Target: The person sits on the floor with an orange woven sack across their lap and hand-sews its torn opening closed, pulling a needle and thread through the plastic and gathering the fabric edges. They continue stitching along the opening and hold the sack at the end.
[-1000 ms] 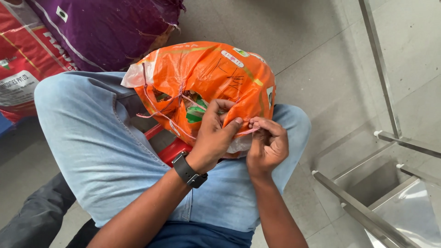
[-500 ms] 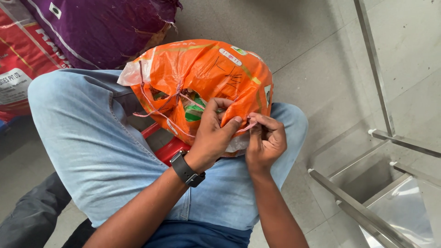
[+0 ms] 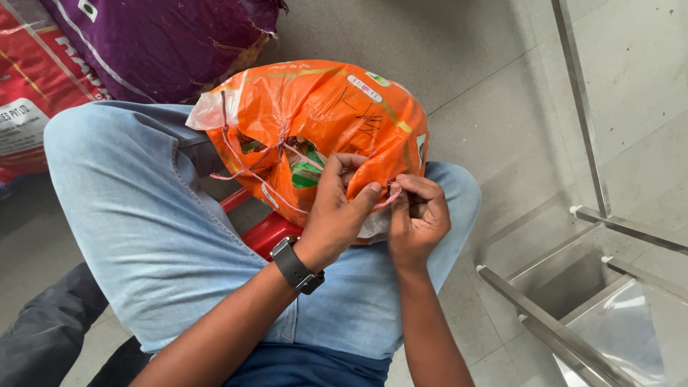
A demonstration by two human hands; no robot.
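Note:
An orange woven sack [image 3: 337, 115] rests between my knees, its top laced with thin pink string [image 3: 251, 172]. My left hand [image 3: 337, 208], with a dark watch on the wrist, pinches the sack's edge near the lacing. My right hand [image 3: 419, 218] sits right beside it, fingers closed on the end of the pink string at the sack's rim. Both hands touch each other at the fingertips. My legs in light blue jeans [image 3: 143, 229] frame the sack.
A purple sack [image 3: 165, 43] and a red printed sack [image 3: 36, 93] lie at the upper left. A red stool [image 3: 269, 229] shows under my legs. Metal frame bars [image 3: 580, 107] and a clear plastic sheet [image 3: 623, 330] stand on the right, on grey tiled floor.
Both hands stay at the same spot on the sack's rim, with only small finger movements on the string. The view has shifted slightly.

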